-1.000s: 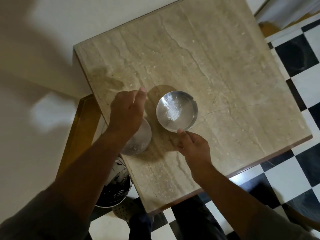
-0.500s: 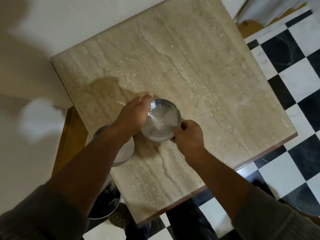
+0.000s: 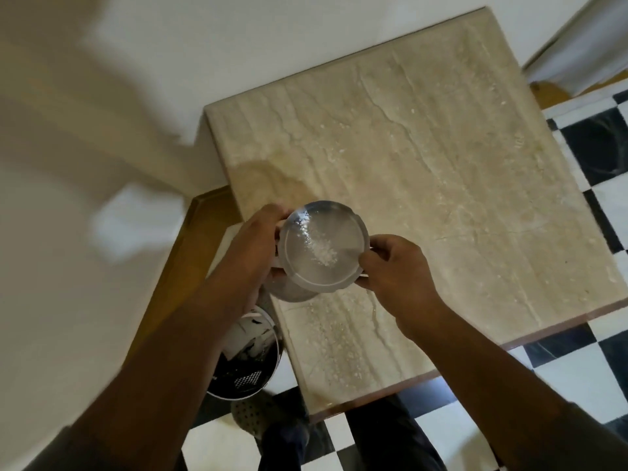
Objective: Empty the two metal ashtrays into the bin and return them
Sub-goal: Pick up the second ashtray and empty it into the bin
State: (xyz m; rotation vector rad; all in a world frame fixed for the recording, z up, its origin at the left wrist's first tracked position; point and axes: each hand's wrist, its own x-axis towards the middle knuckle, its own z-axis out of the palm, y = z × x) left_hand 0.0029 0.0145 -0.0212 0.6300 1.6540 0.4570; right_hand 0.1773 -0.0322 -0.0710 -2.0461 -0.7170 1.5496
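A round metal ashtray [image 3: 326, 246] with a streak of white ash inside is lifted above the left part of the marble table [image 3: 424, 158]. My left hand [image 3: 251, 253] grips its left rim and my right hand [image 3: 394, 266] pinches its right rim. A second metal ashtray [image 3: 292, 292] shows directly beneath it, mostly hidden by the upper ashtray and my left fingers. I cannot tell whether the two ashtrays touch. The bin [image 3: 244, 365], round with a white rim and dark rubbish inside, stands on the floor below the table's left edge, under my left forearm.
A wooden frame [image 3: 190, 239] runs along the table's left side against the white wall. Black-and-white checkered floor tiles [image 3: 594, 137] lie to the right and in front. My legs and a perforated shoe [image 3: 258, 419] are at the table's front corner.
The ash-filled ashtray has been lifted off the table and carried left, over the second ashtray. My left hand came onto its rim and my right hand closed on the other side.
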